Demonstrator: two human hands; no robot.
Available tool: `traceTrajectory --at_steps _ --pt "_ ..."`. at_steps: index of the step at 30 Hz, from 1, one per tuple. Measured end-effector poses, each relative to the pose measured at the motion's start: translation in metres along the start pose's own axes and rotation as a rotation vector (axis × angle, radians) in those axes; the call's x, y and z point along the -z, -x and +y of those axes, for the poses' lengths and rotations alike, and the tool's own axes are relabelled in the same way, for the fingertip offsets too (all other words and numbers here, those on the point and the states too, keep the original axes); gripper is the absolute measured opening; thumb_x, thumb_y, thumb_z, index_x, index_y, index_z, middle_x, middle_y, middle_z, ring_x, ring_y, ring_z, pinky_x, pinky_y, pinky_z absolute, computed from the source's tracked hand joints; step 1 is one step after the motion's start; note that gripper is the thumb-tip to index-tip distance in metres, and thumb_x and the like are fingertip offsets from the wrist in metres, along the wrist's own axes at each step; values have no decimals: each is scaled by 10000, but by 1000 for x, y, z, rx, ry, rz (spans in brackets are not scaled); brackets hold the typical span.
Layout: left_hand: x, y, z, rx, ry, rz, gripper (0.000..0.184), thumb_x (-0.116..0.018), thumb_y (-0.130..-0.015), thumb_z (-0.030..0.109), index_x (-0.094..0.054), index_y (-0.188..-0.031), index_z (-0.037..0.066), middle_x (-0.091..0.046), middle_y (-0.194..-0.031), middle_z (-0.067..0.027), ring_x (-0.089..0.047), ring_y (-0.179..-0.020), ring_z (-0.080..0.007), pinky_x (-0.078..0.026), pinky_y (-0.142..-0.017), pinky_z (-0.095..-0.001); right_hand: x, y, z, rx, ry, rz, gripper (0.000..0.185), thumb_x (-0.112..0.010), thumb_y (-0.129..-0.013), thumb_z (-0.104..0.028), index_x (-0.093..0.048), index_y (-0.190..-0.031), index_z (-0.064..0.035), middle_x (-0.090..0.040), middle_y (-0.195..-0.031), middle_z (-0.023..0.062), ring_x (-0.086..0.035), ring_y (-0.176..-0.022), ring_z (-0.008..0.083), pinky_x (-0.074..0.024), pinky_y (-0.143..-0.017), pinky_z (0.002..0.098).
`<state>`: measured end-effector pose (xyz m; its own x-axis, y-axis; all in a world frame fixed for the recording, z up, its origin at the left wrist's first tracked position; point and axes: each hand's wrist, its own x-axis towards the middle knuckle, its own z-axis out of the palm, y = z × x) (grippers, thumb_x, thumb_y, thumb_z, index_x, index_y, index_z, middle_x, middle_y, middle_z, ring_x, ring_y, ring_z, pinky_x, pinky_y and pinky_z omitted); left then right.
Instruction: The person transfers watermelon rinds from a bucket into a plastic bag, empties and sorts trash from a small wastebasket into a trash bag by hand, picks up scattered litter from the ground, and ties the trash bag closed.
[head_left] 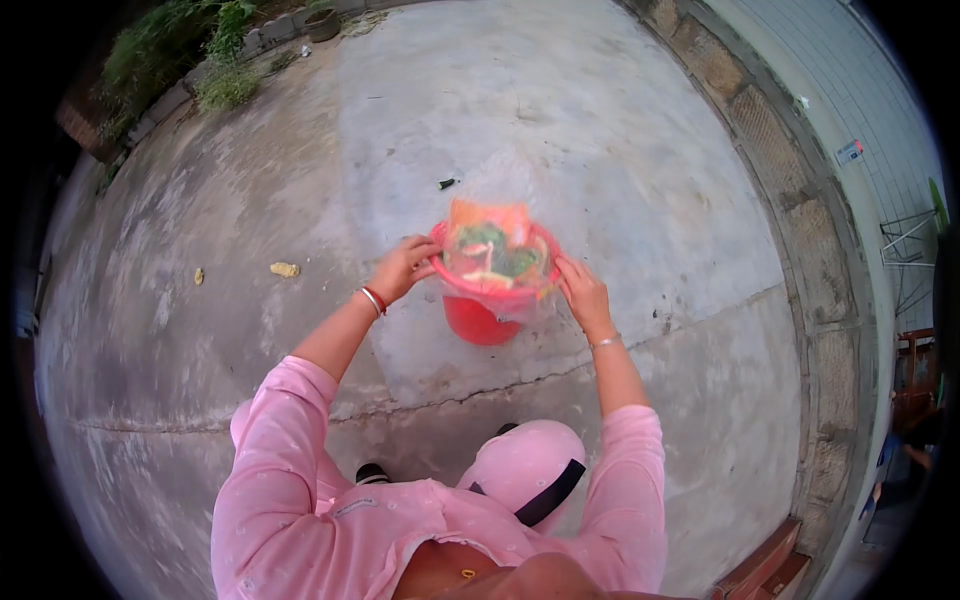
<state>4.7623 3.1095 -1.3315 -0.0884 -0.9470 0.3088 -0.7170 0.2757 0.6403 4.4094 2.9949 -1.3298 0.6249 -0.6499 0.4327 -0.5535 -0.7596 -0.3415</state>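
Note:
A red bucket is in front of me over the concrete, with a clear plastic bag lining it and spreading past its rim. Inside show orange, green and pale items, blurred and partly under the plastic. My left hand grips the rim and bag edge on the left side. On the right side my right hand holds the rim and the plastic, its fingers bent over the edge.
Two yellowish pieces lie on the ground at the left, and a small dark object lies beyond the bucket. Plants grow at the upper left. A stone-block edge runs along the right. Part of a person shows at the far right.

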Motion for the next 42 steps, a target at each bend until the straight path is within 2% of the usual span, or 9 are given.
traceTrajectory --at_steps 7,11,16,23,30,33,36,39,42 --pt "-44 -71 -39 422 143 300 286 -611 -868 177 -626 -1120 43 -601 -1091 -125 -611 -884 -252 -488 -797 -325 -81 -78 67 -244 -299 154 286 -552 -893 -161 -575 -1135 -12 -617 -1078 170 -609 -951 323 -492 -785 350" --pt "-78 -85 -76 447 139 320 599 -612 -883 250 -363 -1377 20 -553 -1193 -191 -623 -870 -249 -496 -804 -335 -134 -100 92 -553 -629 122 329 -518 -916 -224 -573 -1147 3 -611 -1079 213 -611 -970 297 -473 -829 337" --pt "-76 -86 -69 598 468 170 789 -603 -891 321 -144 -1451 6 -312 -1419 -219 -530 -1092 -246 -457 -882 -311 -147 -83 90 -544 -608 35 445 -499 -917 -293 -498 -1232 21 -555 -1152 218 -555 -1056 320 -429 -915 361" --pt "-130 -30 -60 582 296 225 887 -598 -869 432 -136 -1420 -88 -253 -1436 -274 -297 -1331 -349 -225 -1098 -411 -137 5 54 -358 -737 13 563 -571 -884 -216 -362 -1354 16 -489 -1288 183 -488 -1166 316 -388 -986 382" --pt "-96 -30 -75 892 1070 296 720 -501 -915 464 -243 -1444 50 -441 -1357 -129 -448 -1221 -209 -366 -998 -332 -138 -28 84 -700 -1020 -8 583 -484 -945 -355 -366 -1351 48 -455 -1356 182 -412 -1276 268 -370 -1006 347" --pt "-106 -46 -93 862 682 286 644 -457 -946 442 -248 -1443 91 -507 -1282 -106 -499 -1127 -197 -404 -931 -341 -160 -48 109 -819 -1026 -218 593 -446 -955 -398 -388 -1338 51 -441 -1371 190 -418 -1268 252 -367 -1003 339" --pt "-133 -45 -114 954 693 295 728 -511 -902 493 -222 -1432 86 -415 -1348 -121 -434 -1189 -212 -385 -948 -340 -218 -61 136 -684 -985 -206 601 -416 -959 -436 -397 -1342 27 -468 -1351 158 -452 -1229 224 -360 -1010 334" --pt "-144 -45 -91 1013 1017 399 799 -504 -888 535 -144 -1445 89 -323 -1414 -127 -360 -1266 -234 -344 -1011 -360 -198 -60 79 -907 -1522 57 659 -393 -947 -526 -388 -1374 -24 -500 -1319 92 -463 -1208 179 -356 -1012 308" --pt "-152 -46 -78 966 1080 439 819 -465 -885 574 -113 -1450 96 -303 -1434 -128 -347 -1288 -245 -335 -1037 -381 -172 -64 66 -881 -1590 -123 698 -385 -931 -571 -368 -1392 -47 -452 -1373 96 -423 -1252 181 -340 -1040 327"
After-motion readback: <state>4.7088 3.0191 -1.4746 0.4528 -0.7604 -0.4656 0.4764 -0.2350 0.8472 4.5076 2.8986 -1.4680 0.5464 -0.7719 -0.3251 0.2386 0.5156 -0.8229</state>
